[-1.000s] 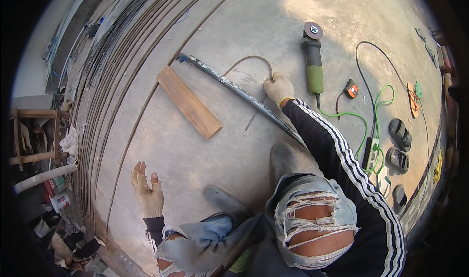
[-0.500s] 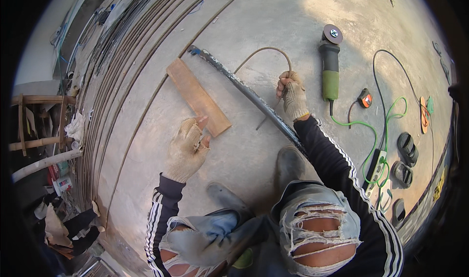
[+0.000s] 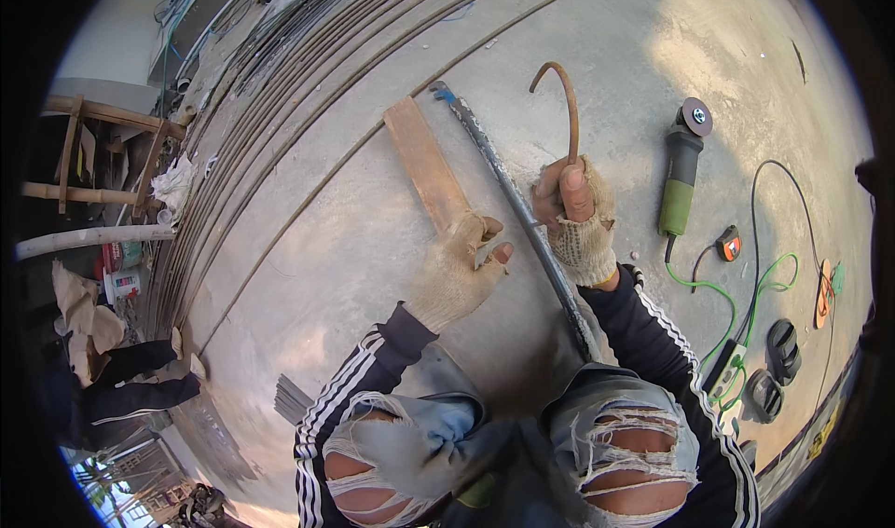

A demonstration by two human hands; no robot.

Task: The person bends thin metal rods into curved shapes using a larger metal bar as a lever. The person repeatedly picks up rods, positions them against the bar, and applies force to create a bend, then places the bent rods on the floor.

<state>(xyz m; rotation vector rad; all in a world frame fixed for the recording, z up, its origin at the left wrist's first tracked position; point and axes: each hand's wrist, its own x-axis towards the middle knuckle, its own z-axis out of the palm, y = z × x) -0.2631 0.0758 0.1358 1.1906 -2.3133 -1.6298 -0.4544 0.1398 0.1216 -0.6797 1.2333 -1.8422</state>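
Note:
My right hand (image 3: 580, 220), in a cream fingerless work glove, is closed round a thin rusty metal rod (image 3: 571, 109). The rod's upper end bends over into a hook to the left, and its lower part is hidden by the hand. My gloved left hand (image 3: 457, 272) hovers beside the near end of a wooden board (image 3: 424, 160), partly covering it. Its thumb and forefinger are apart, with nothing seen between them. Between my hands slants a long dark metal bar (image 3: 508, 178) with worn paint and a blue far end (image 3: 442, 91).
Long metal rods (image 3: 308, 109) lie along the left. On the right are a green angle grinder (image 3: 681, 169), an orange tape measure (image 3: 728, 243), a power strip (image 3: 722, 371) with green cord, and dark sandals (image 3: 783, 351). Wooden framing (image 3: 112, 197) and clutter stand far left.
My right hand has raised and turned the bent rod, so its hook now stands above the fist. My left hand has moved right, closer to the bar. The view has shifted left.

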